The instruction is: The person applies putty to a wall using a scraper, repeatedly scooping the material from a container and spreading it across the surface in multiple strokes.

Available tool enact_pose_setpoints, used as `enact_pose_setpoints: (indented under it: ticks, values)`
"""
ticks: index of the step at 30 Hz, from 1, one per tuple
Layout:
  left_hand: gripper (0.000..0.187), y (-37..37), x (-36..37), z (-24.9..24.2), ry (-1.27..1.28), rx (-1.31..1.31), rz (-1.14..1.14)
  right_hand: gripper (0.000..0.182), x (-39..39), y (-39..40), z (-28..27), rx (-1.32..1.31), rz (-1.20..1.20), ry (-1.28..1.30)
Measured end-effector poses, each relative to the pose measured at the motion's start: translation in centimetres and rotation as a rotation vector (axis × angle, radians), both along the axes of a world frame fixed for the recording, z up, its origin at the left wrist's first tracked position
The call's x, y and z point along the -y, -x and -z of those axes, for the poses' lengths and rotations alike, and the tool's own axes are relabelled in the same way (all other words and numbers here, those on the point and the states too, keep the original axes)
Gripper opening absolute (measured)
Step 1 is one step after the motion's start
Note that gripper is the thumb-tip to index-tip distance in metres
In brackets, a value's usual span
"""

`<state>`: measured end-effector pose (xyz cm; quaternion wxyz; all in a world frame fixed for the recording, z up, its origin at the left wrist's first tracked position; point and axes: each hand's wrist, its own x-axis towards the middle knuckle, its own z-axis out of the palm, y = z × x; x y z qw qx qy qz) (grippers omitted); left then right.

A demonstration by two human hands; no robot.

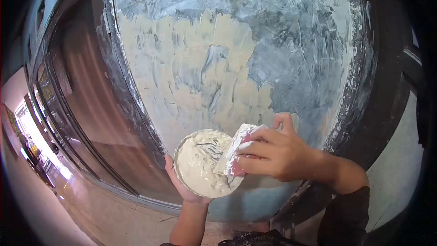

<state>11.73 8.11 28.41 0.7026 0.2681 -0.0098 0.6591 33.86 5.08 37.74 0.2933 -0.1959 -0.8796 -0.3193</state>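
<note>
My left hand [186, 189] holds a round tub of putty [195, 164] from its left side and underneath, tilted so that its cream-coloured contents face me. In my right hand [275, 152] is a putty spreader [234, 155], reddish under a thick white coating. Its lower edge dips into the putty at the tub's right side, and the fingers are wrapped over its back. Grooves and dark streaks mark the putty's surface. Behind both hands rises a blue-grey wall panel [296, 73], with a ragged patch of cream putty [182, 64] over its left and middle part.
A dark frame [387, 64] smeared with white borders the panel on the right. To the left stand a brown panelled door [100, 95] and a bright opening [38, 132]. Tiled floor [109, 212] lies below.
</note>
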Motion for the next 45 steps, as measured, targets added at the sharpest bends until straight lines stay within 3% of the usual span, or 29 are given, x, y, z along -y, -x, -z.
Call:
enact_pose_setpoints:
  ticks: [17,20,22,24,26,28,30,31,33,36,39,43,45]
  values:
    - [0.087,-1.2,0.3,1.1,0.027,0.066,0.116,0.009,-0.3,-1.0,-0.2,-0.117,0.087,-0.046]
    - [0.092,-1.3,0.1,1.2,0.016,-0.061,0.112,0.008,-0.3,-1.5,-0.9,-0.118,0.127,-0.082]
    - [0.094,-1.6,0.1,0.9,-0.115,0.033,0.282,0.007,-0.4,-2.0,-1.4,-0.151,0.162,-0.089]
    - [0.095,-1.9,-0.2,1.4,-0.115,0.031,0.280,0.011,-0.4,-2.6,-2.3,-0.180,0.173,-0.052]
    - [0.095,-2.1,-0.8,2.1,0.058,-0.125,0.119,0.021,-1.0,-3.8,-3.3,-0.315,0.216,-0.015]
    - [0.095,-2.5,-0.7,2.1,0.048,-0.080,0.162,0.025,-1.4,-5.1,-4.8,-0.377,0.248,0.046]
    - [0.096,-2.3,-1.2,3.0,0.045,-0.149,0.118,0.022,-2.7,-6.0,-5.9,-0.701,0.218,0.022]
    - [0.096,-2.4,-0.8,2.6,0.043,-0.117,0.169,0.022,-3.1,-6.2,-6.4,-0.701,0.219,0.022]
    - [0.095,-2.2,-0.9,2.8,0.054,-0.032,0.179,0.025,-3.8,-6.4,-7.3,-0.899,0.159,0.189]
    - [0.092,-1.7,-0.2,2.2,0.043,0.050,0.230,0.029,-5.2,-6.3,-7.4,-0.836,0.228,0.120]
    - [0.093,-1.4,-0.1,2.2,0.087,-0.006,0.096,0.030,-6.3,-6.0,-7.4,-0.827,0.259,0.081]
    - [0.093,-0.6,0.3,2.2,-0.032,0.095,0.227,0.030,-7.2,-5.6,-7.8,-0.826,0.320,0.023]
    - [0.094,-0.5,-0.1,2.6,0.007,0.058,0.155,0.030,-7.3,-5.7,-8.2,-0.811,0.343,-0.045]
